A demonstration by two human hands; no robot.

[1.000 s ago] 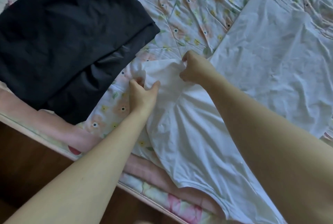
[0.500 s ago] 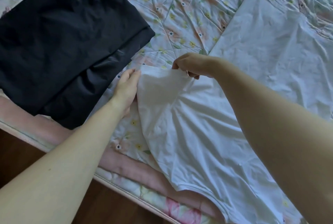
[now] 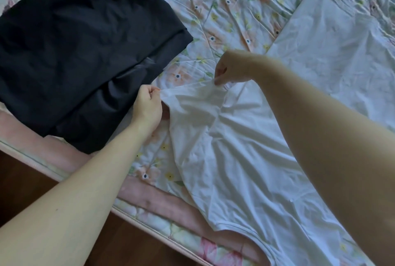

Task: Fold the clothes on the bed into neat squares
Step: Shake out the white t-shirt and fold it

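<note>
On the floral bedsheet [image 3: 224, 15], a white T-shirt [image 3: 245, 158] lies spread.
Left hand [image 3: 147, 105] and right hand [image 3: 230, 69] each pinch its sleeve edge beside folded black clothes [image 3: 74, 41].

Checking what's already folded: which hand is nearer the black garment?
Left. The left hand pinches the white shirt's sleeve right beside the black garment; the right hand holds the sleeve's other corner, farther away.

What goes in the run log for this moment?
left hand: pinching sleeve | right hand: pinching sleeve | white cotton T-shirt: unfolded | black folded garment: aside
</note>
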